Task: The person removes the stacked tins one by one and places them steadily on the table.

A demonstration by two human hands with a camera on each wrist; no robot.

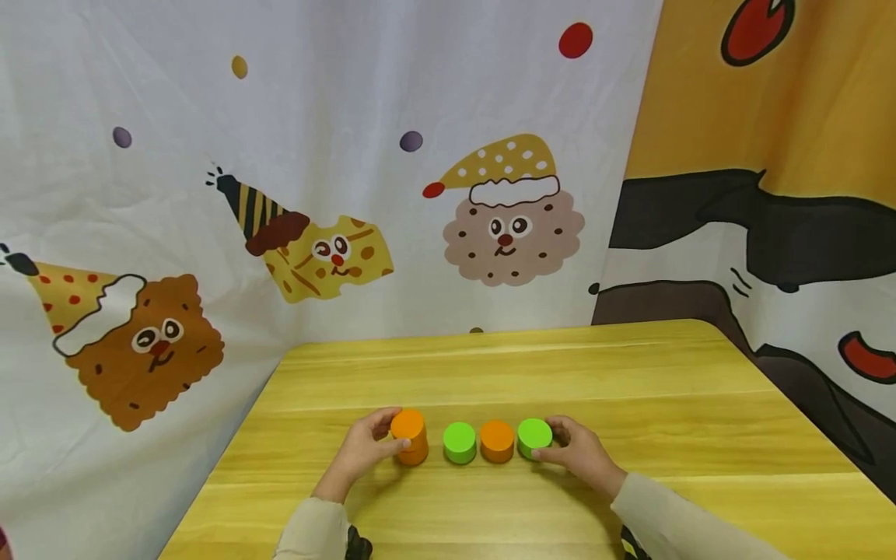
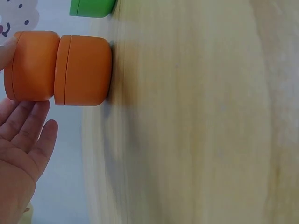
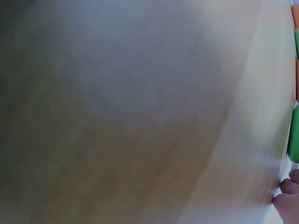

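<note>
Two orange round lidded containers stand stacked at the left end of a row on the table. The upper orange container [image 1: 408,427] sits on the lower orange container [image 2: 86,70]. Thumb and fingers of my left hand [image 1: 365,447] grip the upper one from its left side. Right of the stack, apart from it, stand a green container [image 1: 460,442], another orange container [image 1: 497,441] and a second green container [image 1: 535,438]. My right hand [image 1: 575,453] holds that last green one between thumb and fingers; in the right wrist view only part of the hand [image 3: 288,196] shows.
The wooden-patterned table [image 1: 490,373] extends behind and in front of the row. A white cloth [image 1: 350,101] with printed cartoon figures hangs behind and left of the table. On the right the printed cloth [image 1: 805,140] is orange, black and white.
</note>
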